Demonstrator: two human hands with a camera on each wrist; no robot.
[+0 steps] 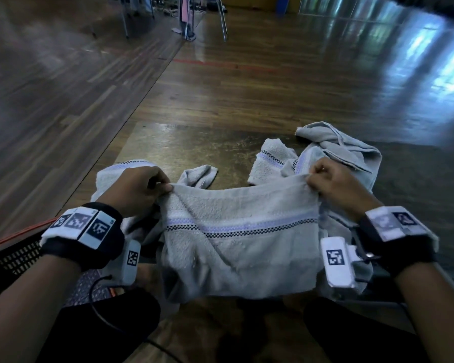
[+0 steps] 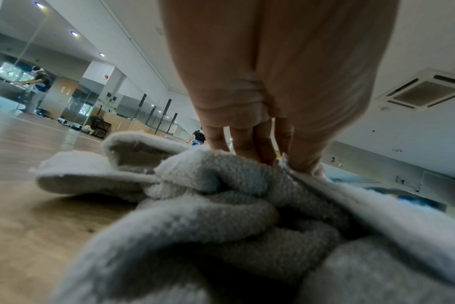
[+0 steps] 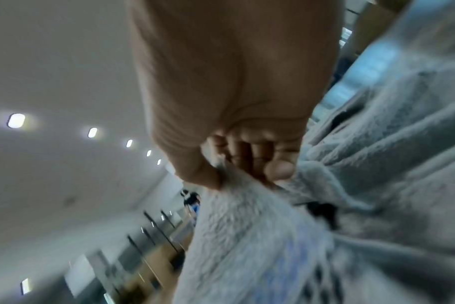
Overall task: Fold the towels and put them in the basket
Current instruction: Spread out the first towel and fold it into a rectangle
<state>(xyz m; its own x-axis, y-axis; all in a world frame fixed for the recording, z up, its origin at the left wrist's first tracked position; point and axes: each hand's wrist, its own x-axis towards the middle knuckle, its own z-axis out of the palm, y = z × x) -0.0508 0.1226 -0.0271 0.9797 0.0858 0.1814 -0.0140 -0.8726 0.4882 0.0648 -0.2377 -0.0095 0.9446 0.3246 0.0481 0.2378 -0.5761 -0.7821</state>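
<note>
A grey towel (image 1: 241,239) with a lilac and black-checked band hangs spread between my hands, above the floor. My left hand (image 1: 165,188) pinches its top left corner, and my right hand (image 1: 311,179) pinches the top right corner. The left wrist view shows my left hand (image 2: 281,162) gripping the towel's edge (image 2: 325,185) over crumpled grey cloth (image 2: 208,205). In the right wrist view my right hand (image 3: 229,172) pinches the towel (image 3: 247,236) between thumb and fingers. A black mesh basket (image 1: 13,258) sits at the lower left beside my left wrist.
More grey towels lie crumpled on the wooden floor: a pile (image 1: 333,148) beyond my right hand and another (image 1: 113,176) under my left hand. An orange cable (image 1: 16,234) runs past the basket. Chair legs (image 1: 220,19) stand far off.
</note>
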